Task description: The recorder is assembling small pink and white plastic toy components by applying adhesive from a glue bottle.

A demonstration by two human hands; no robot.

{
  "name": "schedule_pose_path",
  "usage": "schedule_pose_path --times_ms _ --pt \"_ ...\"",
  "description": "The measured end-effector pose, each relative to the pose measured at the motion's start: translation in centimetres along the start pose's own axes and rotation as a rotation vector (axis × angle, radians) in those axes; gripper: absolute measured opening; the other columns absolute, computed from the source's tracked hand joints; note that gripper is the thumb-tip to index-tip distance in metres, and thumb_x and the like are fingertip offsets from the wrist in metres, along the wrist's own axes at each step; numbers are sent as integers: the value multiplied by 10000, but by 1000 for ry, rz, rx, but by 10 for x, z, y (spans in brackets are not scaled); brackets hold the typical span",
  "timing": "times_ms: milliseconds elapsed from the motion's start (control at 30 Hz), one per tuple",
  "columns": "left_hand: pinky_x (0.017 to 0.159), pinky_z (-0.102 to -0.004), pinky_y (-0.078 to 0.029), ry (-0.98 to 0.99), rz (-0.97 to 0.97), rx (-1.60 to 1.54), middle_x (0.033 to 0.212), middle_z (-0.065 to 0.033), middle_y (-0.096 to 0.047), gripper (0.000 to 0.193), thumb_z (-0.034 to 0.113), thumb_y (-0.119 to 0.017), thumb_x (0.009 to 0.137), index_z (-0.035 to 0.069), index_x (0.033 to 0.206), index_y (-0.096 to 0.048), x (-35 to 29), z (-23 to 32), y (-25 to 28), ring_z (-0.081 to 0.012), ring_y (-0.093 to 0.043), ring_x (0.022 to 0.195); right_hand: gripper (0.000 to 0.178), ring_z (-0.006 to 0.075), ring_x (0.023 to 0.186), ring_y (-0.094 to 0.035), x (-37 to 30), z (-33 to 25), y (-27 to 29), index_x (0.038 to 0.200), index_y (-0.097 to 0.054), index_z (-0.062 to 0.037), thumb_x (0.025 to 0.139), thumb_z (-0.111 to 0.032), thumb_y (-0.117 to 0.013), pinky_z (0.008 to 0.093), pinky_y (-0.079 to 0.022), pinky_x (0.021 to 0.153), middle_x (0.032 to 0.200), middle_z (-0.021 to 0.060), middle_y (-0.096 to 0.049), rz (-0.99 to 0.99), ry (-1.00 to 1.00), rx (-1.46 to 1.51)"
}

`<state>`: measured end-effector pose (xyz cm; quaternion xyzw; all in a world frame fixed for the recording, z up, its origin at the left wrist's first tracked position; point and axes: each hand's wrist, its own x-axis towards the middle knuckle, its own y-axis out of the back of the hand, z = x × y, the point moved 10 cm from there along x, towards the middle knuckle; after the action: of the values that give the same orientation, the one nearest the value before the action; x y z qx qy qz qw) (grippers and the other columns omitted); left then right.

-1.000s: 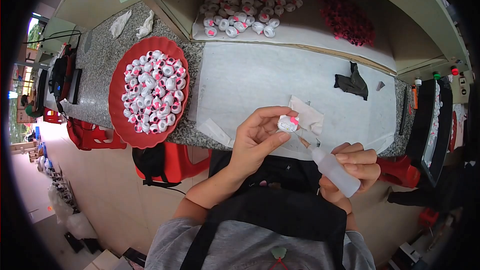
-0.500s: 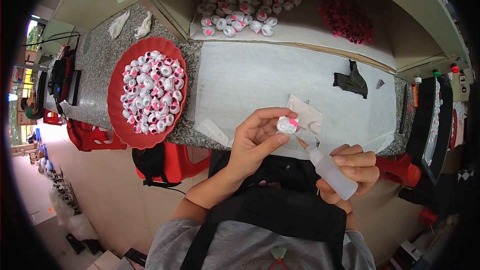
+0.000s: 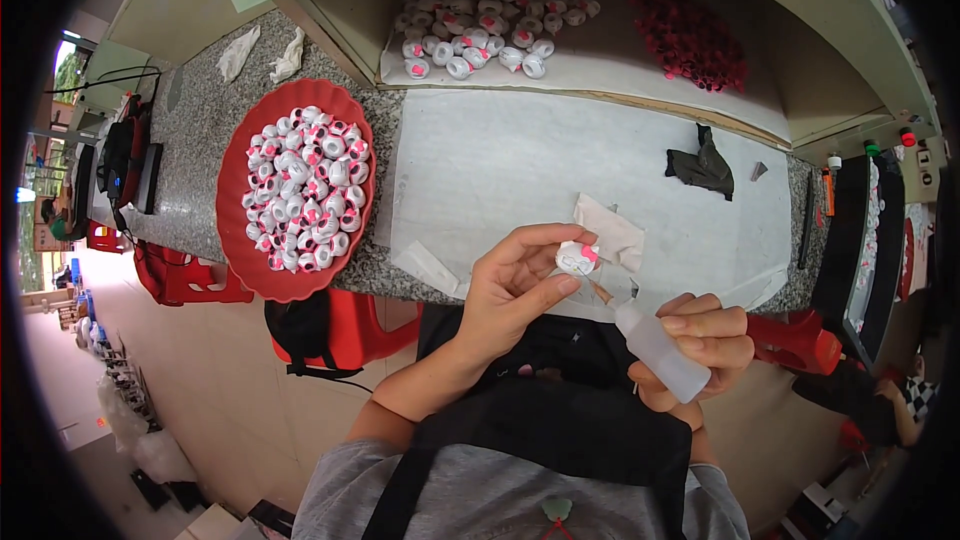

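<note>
Between the thumb and fingers of my left hand [image 3: 510, 285] is a small white rounded piece [image 3: 577, 258] with a bright pink patch on its upper right. My right hand [image 3: 705, 340] grips a translucent white squeeze bottle [image 3: 662, 352], tilted with its base toward me. The bottle's thin brownish nozzle [image 3: 602, 292] points up and left, close under the white piece; whether the tip touches it I cannot tell. Behind the piece, a folded pale tissue [image 3: 610, 232] lies on the white sheet [image 3: 510, 160].
A red scalloped tray [image 3: 228, 190] at left holds many similar white and pink pieces [image 3: 310, 180]. More white pieces [image 3: 475, 45] and a dark pink pile [image 3: 690, 40] fill the shelf behind. A black scrap [image 3: 702, 165] lies on the sheet. Red stools [image 3: 375, 325] stand below the table.
The white piece has turned slightly in my left fingers and sits a little lower. My right hand with the bottle has shifted slightly left. A person's arm now appears at the far right.
</note>
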<state>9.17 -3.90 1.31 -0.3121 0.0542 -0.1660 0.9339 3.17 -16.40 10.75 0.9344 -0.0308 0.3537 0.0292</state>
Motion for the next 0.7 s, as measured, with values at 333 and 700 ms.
schedule_pose_path --times_ms 333,700 --pt "751 -286 -443 6 -12 5 1021 -152 -489 344 -52 -508 720 -23 1050 -418 1 -1 -2 -208 -524 903 440 194 678 -514 1 -2 0 869 -448 -68 532 -10 -725 304 -439 556 881 94 -489 -1 21 31" --pt "770 -307 -440 4 -5 16 1020 -155 -491 348 -55 -508 714 -24 1049 -420 0 -2 1 -216 -525 903 415 196 648 -497 -1 0 3 858 -450 -71 543 5 -709 298 -424 532 854 88 -480 27 44 32"
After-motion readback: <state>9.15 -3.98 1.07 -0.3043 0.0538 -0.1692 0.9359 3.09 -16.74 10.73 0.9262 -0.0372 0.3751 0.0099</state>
